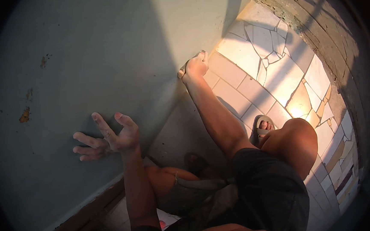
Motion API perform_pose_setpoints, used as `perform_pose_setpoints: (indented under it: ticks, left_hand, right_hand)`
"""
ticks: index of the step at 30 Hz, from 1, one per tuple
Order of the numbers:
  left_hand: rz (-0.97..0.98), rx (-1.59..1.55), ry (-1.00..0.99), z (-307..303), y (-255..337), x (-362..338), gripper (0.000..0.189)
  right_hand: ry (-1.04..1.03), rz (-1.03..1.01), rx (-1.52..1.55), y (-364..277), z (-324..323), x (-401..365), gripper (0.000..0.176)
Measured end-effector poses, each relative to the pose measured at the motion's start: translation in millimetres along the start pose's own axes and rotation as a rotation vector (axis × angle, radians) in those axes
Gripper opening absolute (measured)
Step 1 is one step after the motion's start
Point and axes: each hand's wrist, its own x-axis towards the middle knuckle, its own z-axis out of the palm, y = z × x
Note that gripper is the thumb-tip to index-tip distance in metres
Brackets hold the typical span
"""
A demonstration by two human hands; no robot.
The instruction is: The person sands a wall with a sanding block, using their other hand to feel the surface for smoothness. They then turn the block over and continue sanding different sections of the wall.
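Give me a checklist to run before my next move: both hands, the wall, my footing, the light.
1. Right hand closed on the thin flat object: ok.
2. Left hand free: ok, fingers spread, nothing seen in it.
3. Left hand braced on the wall: cannot tell; it is close, but contact is unclear.
4. Wall surface sound: not ok, it has a chipped patch at the left.
5. Sandal flat on the floor tiles: cannot tell, the leg hides part of it.
6. Even light on the wall: not ok, part sunlit, part shaded.
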Motion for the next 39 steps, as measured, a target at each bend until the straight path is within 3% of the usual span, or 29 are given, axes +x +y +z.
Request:
perform_pose_setpoints:
  ticks: [1,5,7,8,10,11,13,14,15,17,19,21,22,23,25,26,29,30,31,33,34,35,37,39]
  left_hand:
    - [-0.005,0.011,-0.005,-1.2,-0.9,-1.6,0.057]
    - [0.031,0.026,-0.020,-1.8,-5.0,0.6,0.059]
    - [0.127,0.025,-0.047,-1.2,-3.5,-7.5,0.054]
    - [0.102,0.061,-0.038,-1.0,1.8,-4.8,0.057]
    - [0.092,0.001,-0.012,0.3,0.1,-8.4,0.056]
    - [0.077,-0.028,-0.005,5.1,0.1,-8.7,0.055]
    - [0.063,-0.006,-0.052,-2.6,3.9,-7.7,0.055]
    - [0.052,0.009,-0.064,-3.3,4.1,-4.7,0.055]
    - [0.057,0.006,-0.050,4.0,4.3,-1.6,0.055]
    - [0.092,0.034,-0.018,4.4,3.2,-6.5,0.056]
    - [0.081,0.035,0.013,8.6,2.9,-8.5,0.058]
    - [0.070,0.058,0.006,12.7,1.2,-7.9,0.060]
    - [0.070,0.070,-0.007,10.4,3.2,-5.9,0.061]
    - [0.081,0.083,-0.033,1.5,1.2,-6.6,0.062]
    - [0.096,0.075,-0.012,12.1,1.8,-4.4,0.062]
    - [0.096,0.070,-0.025,5.1,0.9,-9.2,0.062]
    - [0.075,0.087,-0.048,8.5,8.7,-9.1,0.062]
    - [0.074,0.079,-0.032,11.4,10.7,-8.2,0.062]
    - [0.063,0.080,-0.049,9.6,9.2,-9.3,0.063]
    - [0.065,0.090,-0.091,2.2,8.7,-11.7,0.064]
    - [0.060,0.070,-0.101,1.5,9.1,-10.3,0.064]
    - [0.043,0.051,-0.100,4.6,9.8,-8.2,0.065]
    - [0.025,0.059,-0.088,11.4,10.4,-9.8,0.066]
    - [0.000,0.027,-0.047,17.5,22.8,-10.1,0.067]
  right_hand:
    - [0.040,-0.446,-0.067,22.4,-0.5,-18.7,0.037]
    - [0.046,-0.442,-0.201,-35.4,-1.6,-26.6,0.041]
    - [-0.092,0.563,0.110,-100.0,-7.1,-3.8,0.053]
    - [-0.090,0.545,0.127,-98.2,-12.4,-8.2,0.053]
    - [-0.083,0.190,0.108,-63.6,-11.9,-30.6,0.049]
    - [-0.084,0.184,0.118,-44.8,2.1,-31.6,0.049]
    - [0.060,-0.615,-0.376,12.4,-4.9,-31.8,0.047]
    - [0.205,-0.753,-0.457,20.2,-1.7,7.2,0.047]
    - [0.208,-0.752,-0.442,0.9,-1.4,39.4,0.047]
    - [-0.132,0.494,0.145,-34.8,-16.4,76.6,0.053]
    - [-0.078,0.497,0.067,-42.0,-12.1,17.0,0.053]
    - [-0.171,-0.223,-0.097,-8.2,-12.5,-46.8,0.050]
    - [-0.097,-0.334,-0.297,0.7,-11.5,-49.7,0.050]
    - [-0.090,-0.310,-0.324,0.4,-21.7,-42.4,0.050]
    - [-0.071,-0.075,-0.014,-30.8,-6.7,6.0,0.049]
    - [-0.116,0.377,0.079,-61.3,-10.2,23.6,0.047]
    - [-0.089,0.367,0.051,-47.9,-8.5,42.8,0.045]
    - [-0.122,0.143,0.047,-37.2,-6.6,7.1,0.038]
    - [-0.121,0.144,0.056,-22.9,2.4,-6.2,0.038]
    - [-0.072,-0.299,-0.206,15.0,0.8,-18.5,0.048]
    - [0.101,-0.549,-0.390,4.1,2.5,-6.0,0.050]
    - [0.100,-0.545,-0.383,-15.4,3.8,16.4,0.050]
    - [-0.185,0.305,0.188,-57.1,-9.6,45.9,0.049]
    - [-0.120,0.252,0.158,-72.4,-11.9,17.1,0.049]
